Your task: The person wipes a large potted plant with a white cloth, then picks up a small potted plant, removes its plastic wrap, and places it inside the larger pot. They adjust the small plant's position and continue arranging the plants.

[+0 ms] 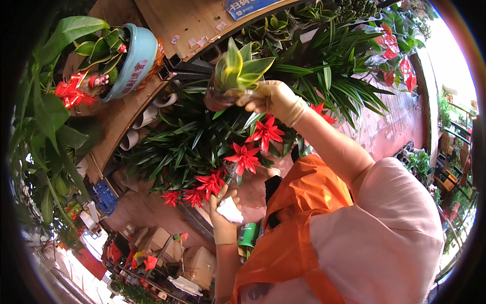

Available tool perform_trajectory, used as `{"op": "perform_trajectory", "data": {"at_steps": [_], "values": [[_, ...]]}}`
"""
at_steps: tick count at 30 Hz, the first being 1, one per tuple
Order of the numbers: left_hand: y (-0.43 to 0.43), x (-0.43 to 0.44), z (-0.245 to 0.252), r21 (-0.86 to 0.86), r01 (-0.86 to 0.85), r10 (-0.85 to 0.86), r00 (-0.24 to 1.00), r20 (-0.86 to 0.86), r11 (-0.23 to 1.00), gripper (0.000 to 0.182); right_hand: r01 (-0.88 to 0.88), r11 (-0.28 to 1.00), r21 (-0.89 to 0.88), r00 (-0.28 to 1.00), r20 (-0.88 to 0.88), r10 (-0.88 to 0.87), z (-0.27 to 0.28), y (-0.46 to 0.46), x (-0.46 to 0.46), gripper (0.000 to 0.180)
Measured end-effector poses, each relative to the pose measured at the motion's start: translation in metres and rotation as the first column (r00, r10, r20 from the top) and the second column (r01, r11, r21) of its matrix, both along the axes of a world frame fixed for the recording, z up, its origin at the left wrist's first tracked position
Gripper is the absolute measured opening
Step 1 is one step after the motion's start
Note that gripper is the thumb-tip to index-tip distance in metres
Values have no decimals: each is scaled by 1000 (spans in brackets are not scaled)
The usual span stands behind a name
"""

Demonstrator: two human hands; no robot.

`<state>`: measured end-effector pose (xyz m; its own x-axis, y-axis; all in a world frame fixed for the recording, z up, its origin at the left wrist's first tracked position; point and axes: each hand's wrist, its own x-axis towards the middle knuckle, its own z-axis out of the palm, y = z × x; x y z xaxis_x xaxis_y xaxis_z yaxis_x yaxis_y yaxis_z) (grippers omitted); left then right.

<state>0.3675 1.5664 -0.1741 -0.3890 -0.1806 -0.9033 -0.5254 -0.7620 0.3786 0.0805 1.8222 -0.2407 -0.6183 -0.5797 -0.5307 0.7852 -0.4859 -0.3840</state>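
My right hand, in a thin pale glove, grips a small snake plant with yellow-edged leaves by its reddish-brown pot. The pot seems wrapped in clear film, and the fingers partly hide it. The plant is held above dark strap-leaved foliage. In my gloved left hand lies a crumpled white piece, perhaps tissue or cloth. Beside that hand are red star-shaped bromeliad blooms. Farther left, a pale blue oval pot holds another snake plant, small figurines and a red bow.
A wooden shelf with a blue sign bearing writing curves along the top left. Dense strap leaves and red anthuriums fill the upper right. Cardboard boxes and a green container stand below. White pots sit under the shelf.
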Motion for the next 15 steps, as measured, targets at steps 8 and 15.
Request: {"op": "perform_trajectory", "data": {"at_steps": [8, 15], "values": [[19, -70, 3, 70, 128, -99, 941, -324, 989, 56, -86, 996, -39, 993, 76, 88, 60, 9, 52, 29], [36, -91, 29, -207, 367, -418, 848, -327, 907, 80, -255, 963, -89, 966, 11, 257, 73, 17, 60, 34]]}}
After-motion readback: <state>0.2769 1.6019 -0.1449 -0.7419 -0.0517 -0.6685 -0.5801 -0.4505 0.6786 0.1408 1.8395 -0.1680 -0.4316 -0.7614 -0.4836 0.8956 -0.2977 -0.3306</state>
